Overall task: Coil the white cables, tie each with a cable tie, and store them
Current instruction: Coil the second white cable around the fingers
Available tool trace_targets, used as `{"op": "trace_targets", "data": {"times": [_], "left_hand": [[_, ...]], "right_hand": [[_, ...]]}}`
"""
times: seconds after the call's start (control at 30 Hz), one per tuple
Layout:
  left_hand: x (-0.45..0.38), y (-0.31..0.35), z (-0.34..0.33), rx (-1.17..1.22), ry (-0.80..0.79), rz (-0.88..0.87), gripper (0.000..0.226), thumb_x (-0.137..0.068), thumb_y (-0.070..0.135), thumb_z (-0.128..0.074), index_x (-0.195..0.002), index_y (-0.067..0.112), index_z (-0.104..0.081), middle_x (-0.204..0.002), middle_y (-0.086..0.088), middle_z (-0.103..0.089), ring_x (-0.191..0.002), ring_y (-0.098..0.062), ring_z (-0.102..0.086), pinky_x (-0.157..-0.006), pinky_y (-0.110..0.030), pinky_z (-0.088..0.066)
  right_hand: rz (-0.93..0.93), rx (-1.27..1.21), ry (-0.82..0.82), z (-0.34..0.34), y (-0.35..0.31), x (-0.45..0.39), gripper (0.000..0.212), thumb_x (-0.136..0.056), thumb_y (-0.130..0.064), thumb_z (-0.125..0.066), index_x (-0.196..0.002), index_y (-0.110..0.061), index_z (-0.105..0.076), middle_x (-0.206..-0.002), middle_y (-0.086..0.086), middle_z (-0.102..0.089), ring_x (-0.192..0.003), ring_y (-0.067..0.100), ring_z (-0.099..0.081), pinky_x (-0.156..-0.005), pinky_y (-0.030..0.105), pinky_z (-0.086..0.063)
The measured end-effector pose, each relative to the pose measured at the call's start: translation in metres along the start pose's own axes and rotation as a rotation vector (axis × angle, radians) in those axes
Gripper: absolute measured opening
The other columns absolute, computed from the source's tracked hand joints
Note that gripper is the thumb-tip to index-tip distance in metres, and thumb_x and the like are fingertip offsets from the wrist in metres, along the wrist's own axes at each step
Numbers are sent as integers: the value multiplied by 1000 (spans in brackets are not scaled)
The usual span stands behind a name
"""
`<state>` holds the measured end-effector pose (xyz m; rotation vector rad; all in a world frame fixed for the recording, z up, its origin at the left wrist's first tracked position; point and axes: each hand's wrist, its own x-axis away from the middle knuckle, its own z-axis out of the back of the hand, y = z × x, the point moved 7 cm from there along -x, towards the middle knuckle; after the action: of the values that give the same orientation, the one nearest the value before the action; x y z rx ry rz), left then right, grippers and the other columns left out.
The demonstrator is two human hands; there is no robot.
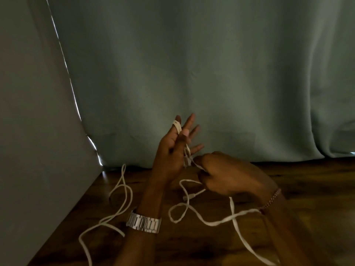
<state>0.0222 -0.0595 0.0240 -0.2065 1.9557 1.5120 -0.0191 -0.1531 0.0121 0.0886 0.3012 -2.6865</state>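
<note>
A white cable (211, 222) is running between the two hands above the wooden bench (307, 189). One end is looping over the left forefinger near its tip, coming down across the palm under the thumb, and gathering in a small blurred bunch at the heel of the fingers. From there it is passing into the right hand (230, 175), whose fingers are curling round it and pinching it just beside the left palm. Below the right hand the cable is hanging loose: it is making a small loop near the middle of the bench, with a plug end showing just above that loop, then trailing right under the right wrist and off toward the near right edge.

The left hand (172, 148) is standing upright with its fingers spread and straight, the thumb lying across the palm and pressing the cable against it.

A second cable (123, 208) is lying on the bench to the left, in slack bends from the far edge toward the near left, apart from the hands.

A metal watch (144, 222) is sitting on the left wrist, and a bead bracelet (271, 198) on the right. Behind the bench a grey-green curtain (211, 73) is hanging down to the bench's far edge, with thin slits of light showing along its left seam.
</note>
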Motion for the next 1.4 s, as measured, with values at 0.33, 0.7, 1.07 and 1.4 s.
{"op": "trace_targets", "data": {"times": [0.33,0.7,1.07,1.4], "left_hand": [[3,-10,-3,-827,-18,-84,54,-107,29,-36,-157,20,-18,-81,6,-60,-67,-3,-55,-68,-26,-46],[11,-10,-18,-680,-272,48,17,-100,27,-58,-104,15,-68,-72,-1,-62,-61,-12,-57,-58,-26,-46],[8,-4,-12,132,-150,200,30,-93,33,-43,-67,18,-40,-45,7,-26,-41,-8,-15,-45,-29,-10],[5,11,12,441,-15,185,27,-90,29,-40,-65,20,-38,-40,10,-25,-41,-12,-7,-39,-23,-16]], "right_hand": [[-59,22,142,37,8,32,27,-93,-24,-67,-120,-28,-67,-91,-7,-69,-78,5,-61,-69,19,-51],[-35,156,614,81,44,41,21,-71,-50,-83,-86,-36,-77,-90,-14,-71,-80,6,-61,-87,37,-46],[60,-90,636,58,46,11,35,-86,-32,-75,-121,-28,-72,-121,-5,-72,-107,13,-66,-91,28,-51],[-136,-200,334,29,56,-2,62,-82,-31,-81,-135,-23,-52,-127,3,-64,-107,17,-64,-92,33,-55]]}}
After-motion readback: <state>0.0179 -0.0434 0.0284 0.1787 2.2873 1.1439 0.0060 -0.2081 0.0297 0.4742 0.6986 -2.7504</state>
